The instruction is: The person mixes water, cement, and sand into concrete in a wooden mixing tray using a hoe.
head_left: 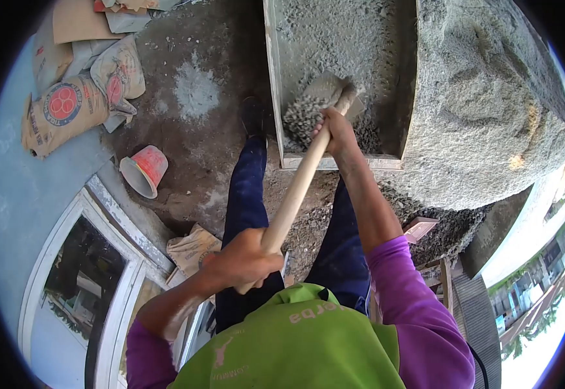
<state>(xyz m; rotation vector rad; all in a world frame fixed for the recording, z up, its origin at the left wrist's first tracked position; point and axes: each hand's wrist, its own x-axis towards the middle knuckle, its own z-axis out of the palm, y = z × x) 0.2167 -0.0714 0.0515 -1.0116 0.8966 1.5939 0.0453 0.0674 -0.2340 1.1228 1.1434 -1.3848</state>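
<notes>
Both my hands are wrapped round the long wooden handle of a hoe (303,174). My right hand (337,131) grips it high up, near the blade. Close to the handle's lower end, in front of my body, is my left hand (247,258), closed on it. The hoe's blade is down in a shallow trough (271,84), partly buried in wet grey concrete mix (337,35). Beside the blade, a heap of gravelly mix (305,117) lies near the trough's near end.
A large grey sand pile (477,104) rises right of the trough, with dark gravel (454,230) below it. At left are paper cement bags (69,113), a red bucket (145,170) on its side and a white-framed window (78,207). My feet straddle the trough's near end.
</notes>
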